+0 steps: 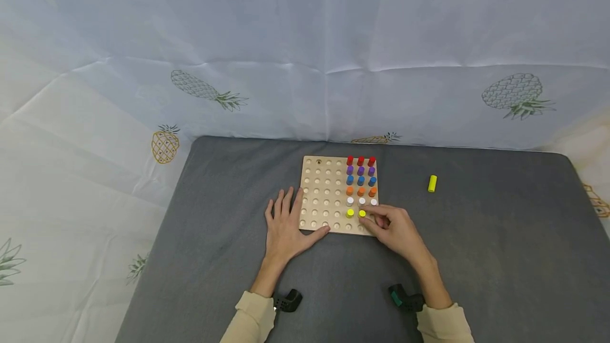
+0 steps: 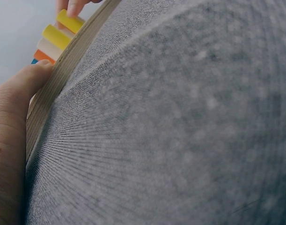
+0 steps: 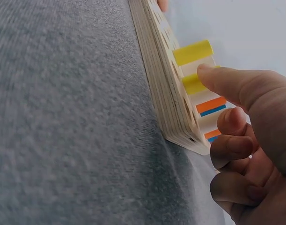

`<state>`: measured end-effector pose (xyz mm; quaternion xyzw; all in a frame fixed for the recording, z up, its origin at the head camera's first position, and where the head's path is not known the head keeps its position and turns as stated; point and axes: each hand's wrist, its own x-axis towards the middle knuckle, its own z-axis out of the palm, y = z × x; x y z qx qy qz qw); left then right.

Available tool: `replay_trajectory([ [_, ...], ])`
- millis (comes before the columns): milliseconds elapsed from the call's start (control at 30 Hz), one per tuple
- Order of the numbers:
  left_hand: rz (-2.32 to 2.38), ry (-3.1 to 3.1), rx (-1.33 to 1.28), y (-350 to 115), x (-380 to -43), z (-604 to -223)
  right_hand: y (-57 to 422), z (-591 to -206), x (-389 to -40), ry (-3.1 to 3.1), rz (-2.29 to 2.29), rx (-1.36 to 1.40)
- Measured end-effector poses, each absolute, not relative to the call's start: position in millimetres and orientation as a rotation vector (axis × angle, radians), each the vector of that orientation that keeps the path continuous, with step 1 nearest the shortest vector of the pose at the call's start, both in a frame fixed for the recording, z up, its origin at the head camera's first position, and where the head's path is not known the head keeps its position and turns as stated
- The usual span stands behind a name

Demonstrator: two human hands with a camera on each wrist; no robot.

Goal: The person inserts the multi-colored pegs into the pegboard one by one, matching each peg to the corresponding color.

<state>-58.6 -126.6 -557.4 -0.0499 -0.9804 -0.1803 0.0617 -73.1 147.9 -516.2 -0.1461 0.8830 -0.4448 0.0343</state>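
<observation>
A light wooden pegboard (image 1: pixel 321 186) with rows of round holes lies on the grey cloth. My left hand (image 1: pixel 284 231) spreads its straight fingers along the board's left side, its thumb at the front edge. With thumb and index finger, my right hand (image 1: pixel 397 231) pinches a yellow peg (image 3: pixel 193 85), which stands upright at the board in the second spot of the yellow row. Another yellow peg (image 1: pixel 350 213) stands just left of it. Behind them are rows of three pegs each: white (image 1: pixel 350 201), orange (image 1: pixel 350 191), blue (image 1: pixel 350 180), purple (image 1: pixel 350 170) and red (image 1: pixel 350 160).
One loose yellow peg (image 1: pixel 432 183) lies on the grey cloth (image 1: pixel 500 237) to the right of the board. A pale curtain (image 1: pixel 295 25) with pineapple prints hangs behind the table's far edge. Black wrist devices (image 1: pixel 288 300) sit at both cuffs.
</observation>
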Motion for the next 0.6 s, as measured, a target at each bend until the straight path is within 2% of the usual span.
replay_trajectory([
  [600, -0.56, -2.932, -0.16, -127.9, -59.1, -563.8, 166.5, -518.3, -74.5, 2.853, -1.409, -0.456],
])
